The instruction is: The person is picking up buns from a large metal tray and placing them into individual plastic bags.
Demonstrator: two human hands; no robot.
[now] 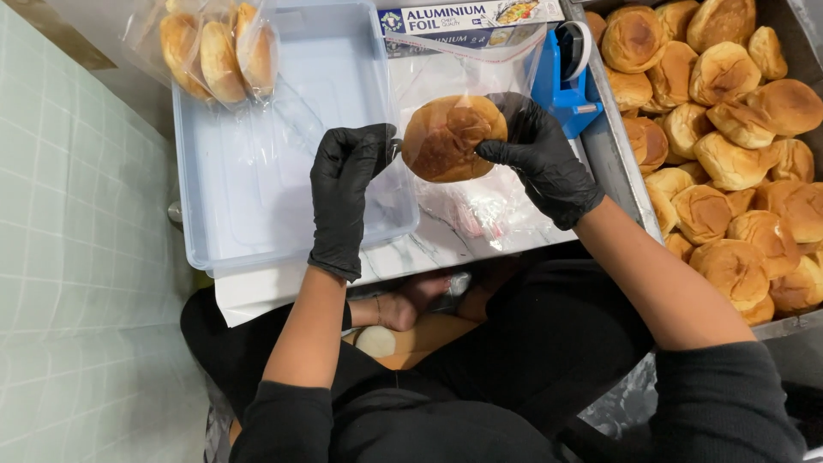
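Pale tiled floor (77,257) filled the left side, seen from above. A small white marble-patterned desk (446,236) sat over the seated person's lap; dark clothing and a bare foot showed below its near edge. To the right stood a big metal tray (610,154) piled with golden-brown buns (729,154), running off the top and right of the view, its rim just beside the desk.

On the desk's left half sat a clear, pale-blue plastic bin (257,171), shallow and rectangular. A clear bag of buns (219,51) leaned at its far left corner, at least three buns inside. Along the far edge of the desk lay a long box of foil (467,17). A blue tape dispenser (561,86) stood at the far right corner, close to the tray rim. Loose clear plastic bags (480,210) lay flat on the desk's right half.

One bun (450,137) was held up between both hands, above the desk and just right of the bin, inside a clear bag (446,73) whose open mouth rose toward the foil box. Both hands wore black gloves. Right hand (540,159) gripped the bun's right edge through the plastic, fingers curled over the top, thumb beneath. Left hand (347,184) pinched the bag's left side by the bun, fingers touching the plastic, over the bin's right rim. Bun well apart from the tray pile.
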